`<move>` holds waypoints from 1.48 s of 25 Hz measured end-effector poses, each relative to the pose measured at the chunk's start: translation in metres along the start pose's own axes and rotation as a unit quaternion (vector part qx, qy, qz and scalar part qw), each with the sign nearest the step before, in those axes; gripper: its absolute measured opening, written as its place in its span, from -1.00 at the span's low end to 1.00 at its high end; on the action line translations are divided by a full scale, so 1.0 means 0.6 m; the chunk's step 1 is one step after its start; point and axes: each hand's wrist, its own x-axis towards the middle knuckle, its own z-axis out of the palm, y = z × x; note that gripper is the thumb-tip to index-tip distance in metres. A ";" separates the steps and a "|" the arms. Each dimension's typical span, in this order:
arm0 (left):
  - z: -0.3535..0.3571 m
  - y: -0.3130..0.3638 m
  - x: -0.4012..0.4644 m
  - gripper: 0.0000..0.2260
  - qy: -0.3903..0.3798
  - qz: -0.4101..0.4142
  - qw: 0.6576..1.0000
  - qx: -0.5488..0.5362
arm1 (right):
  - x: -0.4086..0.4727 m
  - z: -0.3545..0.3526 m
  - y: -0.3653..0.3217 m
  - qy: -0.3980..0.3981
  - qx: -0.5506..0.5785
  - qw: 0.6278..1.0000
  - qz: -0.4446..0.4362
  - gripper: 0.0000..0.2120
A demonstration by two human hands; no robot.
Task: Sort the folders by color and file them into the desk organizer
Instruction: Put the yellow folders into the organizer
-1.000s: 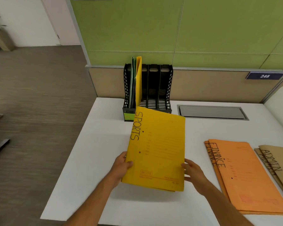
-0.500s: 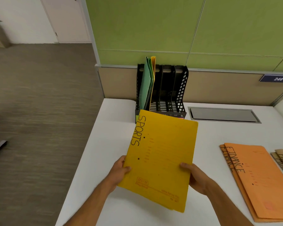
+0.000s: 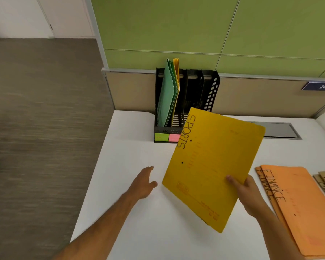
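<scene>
Yellow "SPORTS" folder (image 3: 212, 166) hangs tilted above the white table (image 3: 131, 151), pinched by the right hand (image 3: 249, 194); the left hand (image 3: 144, 182) hovers spread, empty. Two green folders (image 3: 167, 94) and one yellow folder (image 3: 176, 72) stand in the black desk organizer (image 3: 193, 94). Two orange "FINANCE" folders (image 3: 298, 207) lie right.

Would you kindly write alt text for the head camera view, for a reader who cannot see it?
A person's right hand holds up a yellow folder marked SPORTS above a white desk, while the open left hand hovers beside it. Behind stands a black desk organizer holding green folders and a yellow one; orange FINANCE folders lie at right.
</scene>
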 end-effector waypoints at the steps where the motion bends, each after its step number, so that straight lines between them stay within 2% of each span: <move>1: -0.001 -0.006 0.016 -0.35 -0.008 -0.004 0.999 0.046 | 0.001 -0.001 -0.007 0.013 -0.001 1.000 -0.011 -0.50; 5: -0.001 -0.018 0.083 -0.31 -0.058 -0.030 0.982 0.178 | 0.015 0.005 -0.053 0.061 0.000 0.996 -0.062 -0.66; 8: 0.001 -0.004 0.122 -0.25 -0.122 -0.078 0.968 0.205 | 0.039 0.008 -0.108 0.079 -0.008 0.993 -0.092 -0.52; 10: 0.005 -0.007 0.140 -0.15 -0.135 -0.101 0.958 0.234 | 0.062 0.015 -0.138 0.096 -0.013 0.988 -0.119 -0.50; 13: -0.001 -0.009 0.167 0.04 -0.140 -0.089 0.955 0.248 | 0.121 0.030 -0.176 0.135 -0.034 0.980 -0.143 -0.80; 16: -0.004 -0.018 0.183 0.17 -0.157 -0.078 0.951 0.253 | 0.194 0.060 -0.213 0.171 -0.081 0.966 -0.174 -0.88; 20: 0.008 -0.038 0.190 0.25 -0.163 -0.073 0.947 0.266 | 0.295 0.115 -0.254 0.195 -0.143 0.942 -0.233 -0.96; 24: 0.009 -0.039 0.195 0.26 -0.180 -0.084 0.945 0.262 | 0.382 0.179 -0.262 0.196 -0.211 0.906 -0.311 -0.89; 27: 0.008 -0.036 0.197 0.27 -0.189 -0.093 0.942 0.262 | 0.428 0.227 -0.246 0.201 -0.258 0.883 -0.337 -0.68; 32: 0.005 -0.033 0.201 0.27 -0.192 -0.095 0.942 0.258 | 0.471 0.299 -0.220 0.162 -0.278 0.888 -0.328 -0.49; 37: 0.008 -0.039 0.199 0.27 -0.191 -0.094 0.943 0.255 | 0.500 0.321 -0.181 0.154 -0.309 0.907 -0.242 -0.50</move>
